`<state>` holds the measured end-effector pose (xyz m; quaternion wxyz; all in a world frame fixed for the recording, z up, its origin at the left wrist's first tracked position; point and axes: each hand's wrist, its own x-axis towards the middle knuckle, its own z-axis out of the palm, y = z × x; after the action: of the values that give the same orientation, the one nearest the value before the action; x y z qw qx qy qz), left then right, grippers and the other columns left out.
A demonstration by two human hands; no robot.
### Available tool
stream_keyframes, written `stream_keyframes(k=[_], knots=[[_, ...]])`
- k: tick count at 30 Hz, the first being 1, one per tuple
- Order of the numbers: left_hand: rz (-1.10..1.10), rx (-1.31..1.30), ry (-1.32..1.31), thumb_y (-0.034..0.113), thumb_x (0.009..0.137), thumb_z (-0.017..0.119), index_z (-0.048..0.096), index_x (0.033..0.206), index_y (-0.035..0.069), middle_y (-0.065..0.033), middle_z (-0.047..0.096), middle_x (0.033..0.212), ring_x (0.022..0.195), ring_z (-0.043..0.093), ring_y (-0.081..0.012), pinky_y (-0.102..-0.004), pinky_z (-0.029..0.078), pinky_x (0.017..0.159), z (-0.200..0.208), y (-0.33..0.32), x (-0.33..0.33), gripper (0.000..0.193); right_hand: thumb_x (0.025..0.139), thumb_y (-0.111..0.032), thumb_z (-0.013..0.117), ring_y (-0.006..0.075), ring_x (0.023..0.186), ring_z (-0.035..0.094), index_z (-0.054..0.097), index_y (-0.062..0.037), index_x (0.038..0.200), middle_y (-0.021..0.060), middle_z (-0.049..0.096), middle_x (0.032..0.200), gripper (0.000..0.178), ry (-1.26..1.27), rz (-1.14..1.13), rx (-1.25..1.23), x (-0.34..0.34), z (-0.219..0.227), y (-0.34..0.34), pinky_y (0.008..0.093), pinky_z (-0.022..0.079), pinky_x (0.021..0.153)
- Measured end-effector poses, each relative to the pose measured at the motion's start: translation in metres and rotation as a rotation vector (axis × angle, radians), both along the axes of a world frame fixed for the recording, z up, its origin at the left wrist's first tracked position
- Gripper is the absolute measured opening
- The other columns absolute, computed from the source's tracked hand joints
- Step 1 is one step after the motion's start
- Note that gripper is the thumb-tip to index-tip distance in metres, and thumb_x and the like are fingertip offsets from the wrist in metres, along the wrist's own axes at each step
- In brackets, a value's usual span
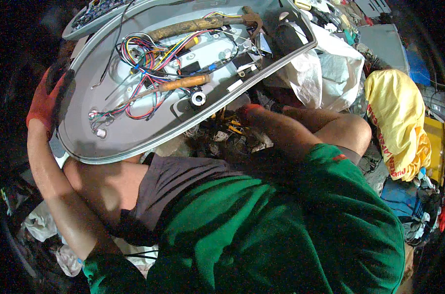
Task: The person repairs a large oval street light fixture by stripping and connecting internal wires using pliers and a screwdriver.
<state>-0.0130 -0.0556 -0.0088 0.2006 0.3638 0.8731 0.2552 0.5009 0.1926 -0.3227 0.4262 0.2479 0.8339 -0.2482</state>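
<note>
A large grey plastic housing (80,117) rests tilted over my lap. My left hand (42,100), in a red-orange glove, grips its left rim, with the fingertips in shadow. My right hand (252,109), also gloved, reaches below the housing's near edge; its fingers are hidden there. Inside the housing lie a bundle of coloured wires (143,66), a hammer (185,28) with a worn wooden handle and rusty head, and a screwdriver (185,82) with an orange-brown handle. A white ring (198,98) sits near the housing's near wall.
White sacks (337,68) stand to the right of the housing, with a yellow sack (396,122) farther right. Another grey shell holding circuit boards (97,13) lies at the far left. Yellow pieces and scrap (234,127) lie below the housing's near edge.
</note>
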Motion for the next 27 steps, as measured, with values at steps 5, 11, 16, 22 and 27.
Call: stream_keyframes(k=[5, 11, 16, 22, 27], knots=[[-0.115, 0.090, 0.296, 0.033, 0.092, 0.064, 0.047, 0.138, 0.008, -0.0122, 0.059, 0.129, 0.114, 0.056, -0.0193, -0.0310, 0.041, 0.101, -0.002, 0.002, 0.010, 0.056, 0.080, -0.024, 0.064, 0.0349, 0.094, 0.064, 0.057, -0.0131, 0.124, 0.0198, 0.060, 0.107, 0.046, 0.235, -0.059, 0.239, 0.024, -0.057, -0.073, 0.0490, 0.053, 0.079], [-0.023, 0.126, 0.136, 0.034, 0.091, 0.063, 0.054, 0.129, 0.006, -0.0145, 0.065, 0.119, 0.110, 0.061, -0.0248, -0.0328, 0.045, 0.096, 0.037, 0.009, 0.048, 0.048, 0.095, -0.032, 0.048, 0.0343, 0.095, 0.064, 0.043, -0.0116, 0.138, 0.0224, 0.065, 0.102, 0.048, 0.742, -0.179, 0.113, 0.050, -0.120, -0.069, 0.0523, 0.053, 0.077], [-0.059, 0.074, 0.279, 0.038, 0.091, 0.062, 0.054, 0.128, 0.006, -0.0183, 0.063, 0.121, 0.113, 0.059, -0.0310, -0.0358, 0.045, 0.097, 0.031, 0.023, 0.048, 0.050, 0.076, -0.039, 0.065, 0.0297, 0.113, 0.057, 0.062, -0.0254, 0.120, 0.0050, 0.064, 0.117, 0.046, 0.533, -0.228, 0.245, 0.055, -0.146, -0.055, 0.0531, 0.045, 0.088], [-0.011, 0.001, 0.272, 0.041, 0.092, 0.057, 0.055, 0.127, 0.009, -0.0196, 0.063, 0.118, 0.111, 0.059, -0.0365, -0.0408, 0.046, 0.095, 0.041, 0.002, 0.054, 0.048, 0.077, -0.036, 0.066, 0.0293, 0.114, 0.056, 0.060, -0.0223, 0.123, 0.0066, 0.063, 0.120, 0.049, 0.182, 0.051, 0.163, 0.017, -0.055, -0.069, 0.0503, 0.045, 0.091], [-0.095, -0.216, 0.190, 0.049, 0.093, 0.054, 0.045, 0.137, 0.004, -0.0205, 0.053, 0.134, 0.124, 0.051, -0.0341, -0.0367, 0.040, 0.105, 0.047, 0.011, 0.048, 0.064, 0.078, -0.033, 0.067, 0.0290, 0.115, 0.056, 0.058, -0.0197, 0.126, 0.0079, 0.062, 0.122, 0.051, 0.121, 0.162, 0.079, -0.001, -0.019, -0.057, 0.0480, 0.044, 0.094]])
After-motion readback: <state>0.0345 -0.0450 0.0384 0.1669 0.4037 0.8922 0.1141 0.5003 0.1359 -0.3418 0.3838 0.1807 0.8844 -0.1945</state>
